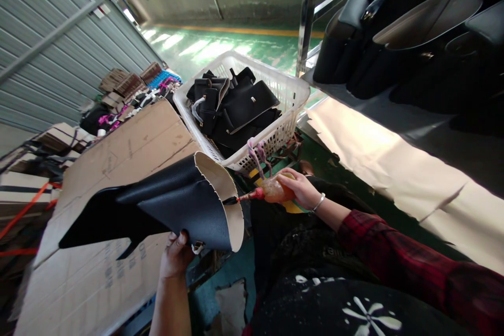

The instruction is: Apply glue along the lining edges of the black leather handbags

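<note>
A black leather bag body (173,210) with a beige inside lies on its side over the cardboard, its open rim facing right. My left hand (176,254) grips its lower edge, thumb on the outside near a small metal clasp (198,247). In my right hand (301,189) is a squeeze bottle (277,189) of orange-brown liquid with a red pointed nozzle. The nozzle tip meets the bag's rim at a small black tab (230,200); whether liquid comes out I cannot make out. Fingers of my left hand behind the leather are hidden.
A white plastic basket (283,136) with several black bag pieces (252,107) stands just ahead. Cardboard (129,142) covers the surface at left. At right, a rack holds black bags (397,47) above a beige sheet (394,163). Stacked bundles (122,84) stand far left.
</note>
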Tool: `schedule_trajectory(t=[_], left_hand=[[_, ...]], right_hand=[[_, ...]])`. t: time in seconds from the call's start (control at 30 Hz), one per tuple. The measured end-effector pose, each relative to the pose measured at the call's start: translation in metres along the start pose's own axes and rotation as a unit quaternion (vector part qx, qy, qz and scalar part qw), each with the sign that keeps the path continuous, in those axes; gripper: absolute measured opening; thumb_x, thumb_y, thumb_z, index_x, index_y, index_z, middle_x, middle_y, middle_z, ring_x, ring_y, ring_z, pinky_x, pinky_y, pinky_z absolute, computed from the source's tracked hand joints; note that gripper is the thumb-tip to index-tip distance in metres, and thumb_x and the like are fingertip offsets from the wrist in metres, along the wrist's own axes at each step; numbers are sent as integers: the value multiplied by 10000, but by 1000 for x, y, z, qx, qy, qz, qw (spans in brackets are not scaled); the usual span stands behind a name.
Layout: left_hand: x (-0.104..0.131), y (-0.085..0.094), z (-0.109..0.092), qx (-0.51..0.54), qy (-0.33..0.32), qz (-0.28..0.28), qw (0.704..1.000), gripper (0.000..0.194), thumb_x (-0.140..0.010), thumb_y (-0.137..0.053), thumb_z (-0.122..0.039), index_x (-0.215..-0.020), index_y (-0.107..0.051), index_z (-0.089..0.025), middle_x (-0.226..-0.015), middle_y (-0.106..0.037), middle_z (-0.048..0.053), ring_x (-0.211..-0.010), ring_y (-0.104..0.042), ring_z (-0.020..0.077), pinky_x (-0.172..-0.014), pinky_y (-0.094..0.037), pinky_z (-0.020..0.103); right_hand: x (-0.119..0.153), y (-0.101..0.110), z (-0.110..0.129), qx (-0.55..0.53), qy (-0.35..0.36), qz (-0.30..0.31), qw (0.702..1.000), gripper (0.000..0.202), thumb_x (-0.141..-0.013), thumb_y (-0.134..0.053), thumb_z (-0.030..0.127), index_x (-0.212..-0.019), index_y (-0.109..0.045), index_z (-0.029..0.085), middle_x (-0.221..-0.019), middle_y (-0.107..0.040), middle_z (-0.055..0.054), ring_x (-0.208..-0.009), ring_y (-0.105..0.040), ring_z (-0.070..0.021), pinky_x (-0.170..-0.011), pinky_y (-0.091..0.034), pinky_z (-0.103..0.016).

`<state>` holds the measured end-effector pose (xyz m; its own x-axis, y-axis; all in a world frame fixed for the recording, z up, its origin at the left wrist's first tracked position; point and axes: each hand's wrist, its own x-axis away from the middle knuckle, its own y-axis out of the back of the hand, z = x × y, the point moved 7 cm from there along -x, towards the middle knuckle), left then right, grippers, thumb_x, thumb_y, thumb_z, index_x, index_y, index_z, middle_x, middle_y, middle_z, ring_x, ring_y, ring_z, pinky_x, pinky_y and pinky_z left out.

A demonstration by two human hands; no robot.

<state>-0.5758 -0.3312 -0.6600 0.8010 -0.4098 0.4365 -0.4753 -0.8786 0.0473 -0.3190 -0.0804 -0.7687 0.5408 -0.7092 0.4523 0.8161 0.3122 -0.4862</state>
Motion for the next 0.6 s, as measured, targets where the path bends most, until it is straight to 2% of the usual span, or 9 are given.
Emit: schedule_trajectory(t=[0.2, 0.3, 0.43, 0.53, 0.6], left_hand=[[-1, -1, -4, -28, -33, 17, 999, 549, -365, -880, -526, -801, -686, -255, -658, -676, 23, -648, -660, 232, -584, -528, 299], [-2, 1, -2, -36, -34, 17, 999, 497, -388, -862, -531, -760, -668, -264, -697, -693, 32, -652, -661, 243, -600, -541, 330], [-2, 4, 0, -11, -22, 15, 1000, 458, -387, -882, -503, -669, -617, -256, -671, -673, 18, -621, -639, 213, -546, -516, 293], [-1, 2, 1, -5, -15, 15, 1000, 461, -379, -890, -475, -608, -554, -258, -625, -638, -4, -587, -622, 208, -497, -489, 286], [0, 0, -1, -7, -18, 16, 1000, 466, -372, -887, -475, -623, -557, -263, -630, -640, -1, -627, -642, 226, -541, -513, 307]], right_hand=[[-4, 6, 7, 37, 53, -29, 997, 506, -513, -849, 578, -753, -633, 188, -678, -615, 10, -624, -541, -139, -583, -413, -269], [-2, 10, 4, 25, 47, -27, 998, 495, -536, -842, 572, -776, -629, 195, -697, -621, 11, -638, -555, -145, -595, -426, -274], [2, 4, 2, 43, 34, 8, 998, 508, -540, -841, 574, -807, -629, 198, -724, -637, 6, -648, -564, -150, -597, -434, -276], [3, 3, 7, 54, 46, -11, 997, 524, -520, -841, 591, -790, -630, 195, -708, -631, 6, -640, -556, -148, -583, -426, -272], [2, 4, 9, 44, 53, -25, 997, 525, -511, -842, 594, -776, -625, 195, -698, -626, 7, -634, -555, -148, -581, -427, -274]])
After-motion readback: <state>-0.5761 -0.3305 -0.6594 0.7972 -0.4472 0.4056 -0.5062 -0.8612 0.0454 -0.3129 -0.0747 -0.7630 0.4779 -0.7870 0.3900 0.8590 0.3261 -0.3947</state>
